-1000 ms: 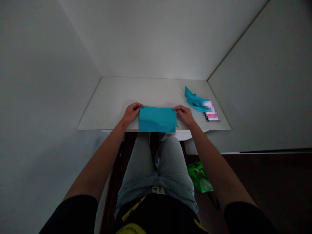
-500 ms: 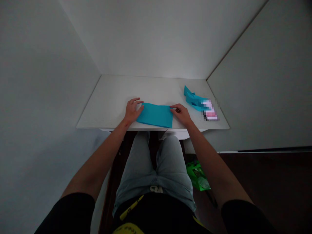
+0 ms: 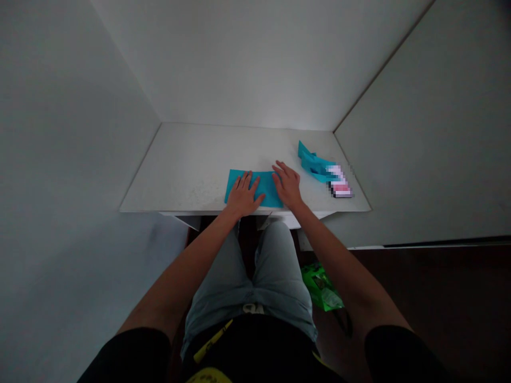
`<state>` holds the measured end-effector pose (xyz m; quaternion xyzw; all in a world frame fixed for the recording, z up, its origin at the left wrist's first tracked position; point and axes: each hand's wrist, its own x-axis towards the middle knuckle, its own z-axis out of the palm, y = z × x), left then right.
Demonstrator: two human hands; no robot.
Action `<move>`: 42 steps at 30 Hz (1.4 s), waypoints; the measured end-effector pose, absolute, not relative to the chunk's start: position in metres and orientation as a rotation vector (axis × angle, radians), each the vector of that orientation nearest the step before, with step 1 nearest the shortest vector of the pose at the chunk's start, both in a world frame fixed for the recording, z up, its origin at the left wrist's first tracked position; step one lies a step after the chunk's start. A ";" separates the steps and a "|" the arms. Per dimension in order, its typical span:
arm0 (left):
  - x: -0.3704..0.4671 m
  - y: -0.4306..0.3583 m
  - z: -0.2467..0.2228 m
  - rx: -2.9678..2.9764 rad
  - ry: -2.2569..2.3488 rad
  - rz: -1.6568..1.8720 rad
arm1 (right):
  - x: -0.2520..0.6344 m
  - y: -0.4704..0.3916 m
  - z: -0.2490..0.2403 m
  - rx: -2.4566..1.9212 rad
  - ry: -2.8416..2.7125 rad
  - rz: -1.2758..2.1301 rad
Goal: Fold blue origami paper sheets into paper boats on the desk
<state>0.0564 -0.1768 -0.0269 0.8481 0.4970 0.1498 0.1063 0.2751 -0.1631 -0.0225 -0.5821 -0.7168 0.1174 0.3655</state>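
Observation:
A blue sheet of paper [image 3: 268, 186], folded into a flat rectangle, lies near the front edge of the white table. My left hand [image 3: 243, 197] rests flat on its middle-left part with the fingers spread, covering some of it. At the paper's right end, my right hand [image 3: 288, 185] is open, its fingers apart and the thumb side over the paper's edge. Neither hand grips anything.
To the right on the white table [image 3: 179, 170] sits a folded blue paper shape [image 3: 315, 165], partly overlapping a pixelated pinkish item [image 3: 341, 187]. White walls enclose the table's back and sides. A green bag [image 3: 322, 287] is on the dark floor at lower right.
My left hand has moved right from the paper's left edge onto its surface. My right hand has let go of the paper's upper right corner and opened its fingers.

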 end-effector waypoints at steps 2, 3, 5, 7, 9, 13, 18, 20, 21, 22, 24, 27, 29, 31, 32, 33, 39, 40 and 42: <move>0.057 -0.175 -0.026 2.501 1.451 0.385 | 0.243 -0.159 -0.022 -1.319 -2.014 0.479; 0.058 -0.174 -0.026 2.503 1.438 0.357 | 0.228 -0.155 -0.023 -1.245 -2.054 0.592; 0.059 -0.172 -0.025 2.495 1.412 0.333 | 0.203 -0.147 -0.028 -1.229 -2.010 0.760; 0.059 -0.169 -0.026 2.464 1.404 0.364 | 0.194 -0.140 -0.033 -1.238 -1.944 0.818; 0.056 -0.166 -0.028 2.423 1.398 0.425 | 0.201 -0.137 -0.037 -1.256 -1.915 0.800; 0.034 -0.153 -0.032 2.369 1.437 0.572 | 0.244 -0.143 -0.038 -1.385 -2.005 0.696; 0.005 -0.137 -0.036 2.340 1.501 0.622 | 0.287 -0.154 -0.037 -1.501 -2.213 0.503; 0.001 -0.136 -0.037 2.332 1.516 0.661 | 0.291 -0.158 -0.038 -1.562 -2.158 0.403; 0.000 -0.137 -0.037 2.321 1.544 0.684 | 0.291 -0.161 -0.039 -1.593 -2.107 0.348; 0.001 -0.138 -0.037 2.309 1.580 0.702 | 0.291 -0.162 -0.040 -1.619 -2.052 0.294; 0.002 -0.140 -0.037 2.291 1.634 0.720 | 0.289 -0.166 -0.041 -1.648 -1.963 0.200; 0.002 -0.140 -0.034 2.279 1.625 0.720 | 0.288 -0.168 -0.039 -1.653 -1.916 0.147; 0.000 -0.140 -0.031 2.251 1.611 0.740 | 0.289 -0.168 -0.036 -1.643 -1.919 0.161; -0.002 -0.140 -0.029 2.227 1.595 0.768 | 0.290 -0.168 -0.033 -1.637 -1.911 0.182; -0.003 -0.141 -0.027 2.222 1.582 0.780 | 0.290 -0.168 -0.032 -1.633 -1.900 0.193; -0.004 -0.141 -0.026 2.222 1.563 0.791 | 0.291 -0.168 -0.031 -1.624 -1.886 0.206; -0.007 -0.144 -0.020 2.236 1.331 0.887 | 0.293 -0.170 -0.031 -1.479 -1.871 0.427; -0.007 -0.144 -0.020 2.232 1.278 0.907 | 0.292 -0.171 -0.031 -1.478 -1.881 0.438; -0.008 -0.145 -0.021 2.218 1.198 0.958 | 0.291 -0.174 -0.028 -1.476 -1.936 0.417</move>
